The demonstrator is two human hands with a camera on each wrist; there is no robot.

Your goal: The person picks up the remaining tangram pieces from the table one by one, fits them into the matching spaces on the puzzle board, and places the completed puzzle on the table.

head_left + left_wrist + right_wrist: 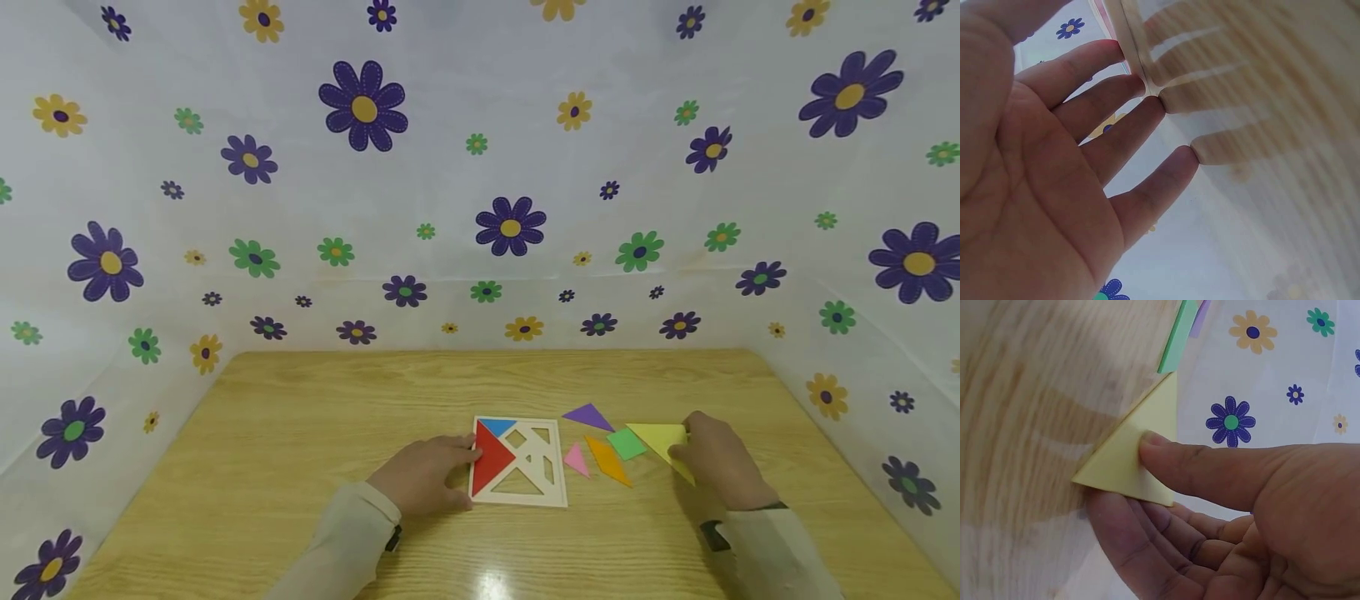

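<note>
A white tangram frame (561,492) lies flat on the wooden table. A large red triangle (491,457) and a blue triangle (497,427) fill two of its recesses; the other cutouts show wood. My left hand (427,473) is at the frame's left edge, fingers extended; in the left wrist view its fingertips (1186,156) touch the tabletop and the frame's side. A large yellow triangle (1125,450) is pinched in my right hand (722,460), thumb on its upper face and fingers beneath. One long edge of it is close along the table in the right wrist view.
Between the frame and my right hand lie a purple triangle (591,416), a pink triangle (576,460), an orange parallelogram (608,461) and a green square (627,443). The green square sits right by the yellow triangle's tip. A flower-printed white sheet (435,183) encloses the table's back and sides.
</note>
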